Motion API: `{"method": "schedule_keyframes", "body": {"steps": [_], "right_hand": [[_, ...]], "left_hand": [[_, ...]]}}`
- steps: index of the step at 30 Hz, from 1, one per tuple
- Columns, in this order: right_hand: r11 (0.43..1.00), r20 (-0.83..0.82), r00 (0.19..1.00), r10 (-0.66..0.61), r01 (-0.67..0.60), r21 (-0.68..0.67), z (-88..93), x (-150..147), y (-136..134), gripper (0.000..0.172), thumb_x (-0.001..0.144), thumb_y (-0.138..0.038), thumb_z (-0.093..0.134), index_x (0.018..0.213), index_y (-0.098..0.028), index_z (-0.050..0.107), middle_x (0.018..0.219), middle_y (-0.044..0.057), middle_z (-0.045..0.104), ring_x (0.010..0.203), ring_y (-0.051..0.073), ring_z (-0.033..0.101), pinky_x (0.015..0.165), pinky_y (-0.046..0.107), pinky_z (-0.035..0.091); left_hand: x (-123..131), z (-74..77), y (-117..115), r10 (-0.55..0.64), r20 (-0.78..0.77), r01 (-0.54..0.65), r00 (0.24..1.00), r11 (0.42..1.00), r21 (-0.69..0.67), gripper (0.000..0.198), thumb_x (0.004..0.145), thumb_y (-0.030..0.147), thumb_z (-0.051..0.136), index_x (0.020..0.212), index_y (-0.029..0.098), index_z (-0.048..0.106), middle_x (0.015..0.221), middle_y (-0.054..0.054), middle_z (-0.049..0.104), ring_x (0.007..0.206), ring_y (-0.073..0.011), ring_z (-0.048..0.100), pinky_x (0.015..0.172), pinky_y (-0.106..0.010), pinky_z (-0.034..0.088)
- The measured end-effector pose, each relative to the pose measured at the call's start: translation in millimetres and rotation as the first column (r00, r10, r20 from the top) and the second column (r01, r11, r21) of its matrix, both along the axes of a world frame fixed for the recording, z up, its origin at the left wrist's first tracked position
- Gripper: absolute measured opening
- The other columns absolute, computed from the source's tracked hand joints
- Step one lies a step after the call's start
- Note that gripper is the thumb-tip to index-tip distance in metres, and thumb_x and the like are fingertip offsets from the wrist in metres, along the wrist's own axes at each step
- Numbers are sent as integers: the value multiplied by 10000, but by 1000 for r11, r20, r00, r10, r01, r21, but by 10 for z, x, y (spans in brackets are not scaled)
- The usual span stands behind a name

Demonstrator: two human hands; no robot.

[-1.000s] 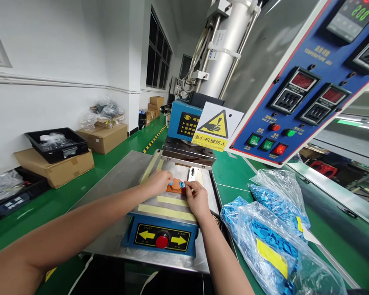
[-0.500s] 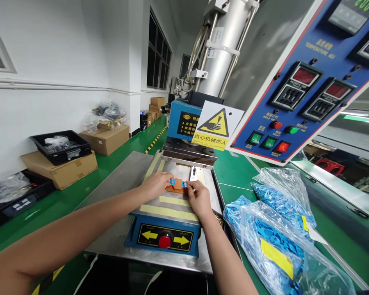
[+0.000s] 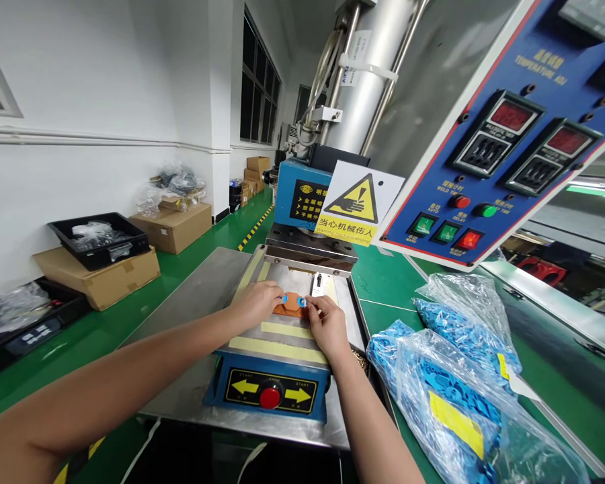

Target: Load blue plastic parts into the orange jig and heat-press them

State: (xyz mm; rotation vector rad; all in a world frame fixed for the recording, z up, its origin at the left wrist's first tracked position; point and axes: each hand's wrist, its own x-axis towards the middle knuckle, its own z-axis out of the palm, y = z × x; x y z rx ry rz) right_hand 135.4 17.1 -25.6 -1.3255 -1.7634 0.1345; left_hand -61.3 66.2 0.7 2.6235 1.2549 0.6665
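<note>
Both my hands rest on the sliding metal plate (image 3: 282, 336) of a press machine. My left hand (image 3: 256, 302) pinches a small blue part (image 3: 284, 298) at the left edge of an orange pad (image 3: 291, 306). My right hand (image 3: 327, 323) pinches a second small blue part (image 3: 301, 302) at the pad's right edge. Both parts sit on or just above the pad; I cannot tell which. The fingers of each hand are closed around its part.
The press head (image 3: 310, 252) with a yellow warning sign (image 3: 355, 205) hangs just behind the pad. A red button (image 3: 269, 396) sits on the blue front panel. Bags of blue parts (image 3: 448, 376) lie to the right. A tilted control panel (image 3: 504, 154) is at upper right. Cardboard boxes (image 3: 101, 275) stand at left.
My hands have stayed at the orange pad with the two blue parts, shifting only slightly. The view has drifted a little.
</note>
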Motion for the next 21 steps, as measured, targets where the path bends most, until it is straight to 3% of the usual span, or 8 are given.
{"method": "schedule_keyframes", "body": {"steps": [8, 15, 21], "right_hand": [[1000, -4, 1000, 3, -3, -8, 11, -1, -9, 241, 874, -227, 481, 970, -208, 701, 829, 50, 665, 697, 175, 609, 647, 291, 491], [1000, 4, 1000, -4, 4, 0, 11, 4, -13, 242, 870, -227, 486, 970, -213, 706, 828, 49, 673, 673, 169, 611, 624, 285, 493], [1000, -17, 1000, 1, -1, 1, 6, 6, -11, 240, 869, -224, 488, 969, -217, 706, 833, 49, 674, 689, 174, 617, 631, 286, 494]], "left_hand": [[53, -30, 46, 10, -20, -9, 1000, 998, 64, 123, 866, 218, 520, 821, 183, 630, 834, -40, 633, 761, -186, 588, 636, -272, 387], [20, 56, -13, 3, 46, -4, 999, 1000, 27, 127, 869, 154, 484, 807, 182, 591, 820, -32, 648, 761, -171, 577, 681, -270, 407], [-8, 29, 13, -35, 86, 33, 996, 999, 21, 118, 828, 130, 534, 781, 180, 630, 810, -24, 642, 735, -159, 566, 676, -264, 404]]}}
